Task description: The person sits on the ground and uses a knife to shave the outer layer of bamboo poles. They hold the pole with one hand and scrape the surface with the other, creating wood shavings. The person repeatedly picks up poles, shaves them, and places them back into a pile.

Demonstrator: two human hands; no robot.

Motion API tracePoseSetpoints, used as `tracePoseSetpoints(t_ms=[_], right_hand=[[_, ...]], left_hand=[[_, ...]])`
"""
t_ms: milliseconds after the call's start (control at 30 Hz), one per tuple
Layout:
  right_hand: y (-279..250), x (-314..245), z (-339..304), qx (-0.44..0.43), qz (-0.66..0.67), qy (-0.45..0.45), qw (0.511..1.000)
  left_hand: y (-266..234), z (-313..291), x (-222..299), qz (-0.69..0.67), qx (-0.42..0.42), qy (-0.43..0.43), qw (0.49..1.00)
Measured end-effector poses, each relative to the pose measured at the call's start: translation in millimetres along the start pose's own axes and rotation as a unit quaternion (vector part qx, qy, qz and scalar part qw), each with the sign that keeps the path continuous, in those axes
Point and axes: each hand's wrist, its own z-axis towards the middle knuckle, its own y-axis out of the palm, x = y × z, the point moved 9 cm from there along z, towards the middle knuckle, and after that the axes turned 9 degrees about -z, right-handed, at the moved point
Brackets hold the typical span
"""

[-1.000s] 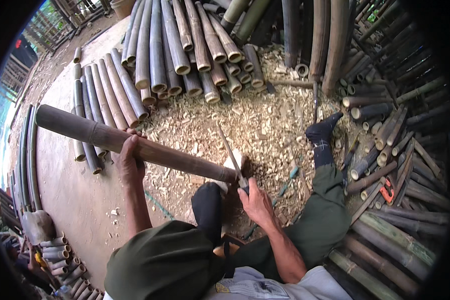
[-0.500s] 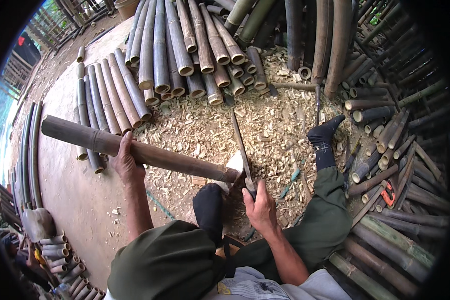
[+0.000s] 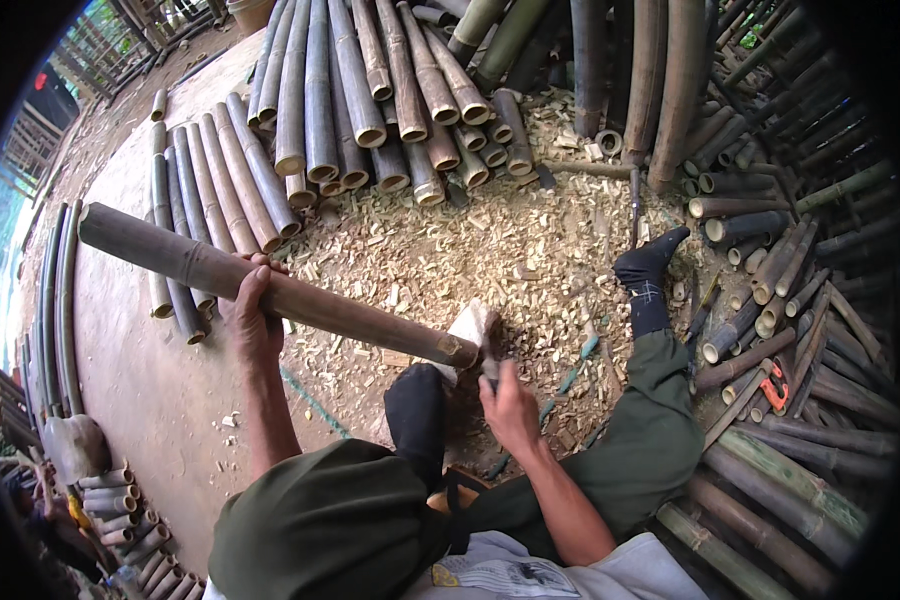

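Note:
A long brown bamboo tube (image 3: 350,322) slants from the upper left down to the middle. My left hand (image 3: 254,310) is wrapped around it near its midlength. The tube's near end lies against a pale wooden block (image 3: 470,322), beside my left foot in a dark sock (image 3: 416,415). At that end my right hand (image 3: 511,408) is closed on the handle of a long-bladed knife (image 3: 489,368). The blade shows only as a short, blurred dark strip close to the tube's end, so its edge cannot be made out.
Wood chips (image 3: 550,250) litter the ground. Stacked bamboo tubes (image 3: 320,110) lie ahead, and more bamboo pieces (image 3: 770,300) are piled right, with an orange-handled saw (image 3: 774,386) among them. Upright poles (image 3: 678,90) stand beyond my right foot (image 3: 650,262). Short tubes (image 3: 115,505) are stacked at lower left.
The knife has swung from pointing up and away to close against the tube's end, its blade now foreshortened. My left hand and the tube have shifted only slightly.

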Motion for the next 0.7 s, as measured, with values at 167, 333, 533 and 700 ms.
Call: tracePoseSetpoints(t_ms=[167, 333, 533, 700], right_hand=[[-9.9, -6.5, 5.5, -0.066, -0.005, 0.005, 0.998], [-62.5, -52.5, -10.2, 0.138, 0.126, -0.123, 0.975], [1.9, 16.5, 12.1, -0.05, 0.019, 0.022, 0.998], [-65.4, -53.3, -8.7, 0.076, 0.113, -0.079, 0.987]], left_hand=[[-27.0, 3.0, 3.6, 0.011, 0.061, 0.007, 0.998], [-30.3, 4.3, 3.6, -0.034, -0.013, -0.012, 0.999], [-38.8, 3.2, 4.6, -0.066, 0.07, -0.025, 0.995], [-61.5, -2.3, 13.7, 0.039, 0.177, 0.041, 0.982]])
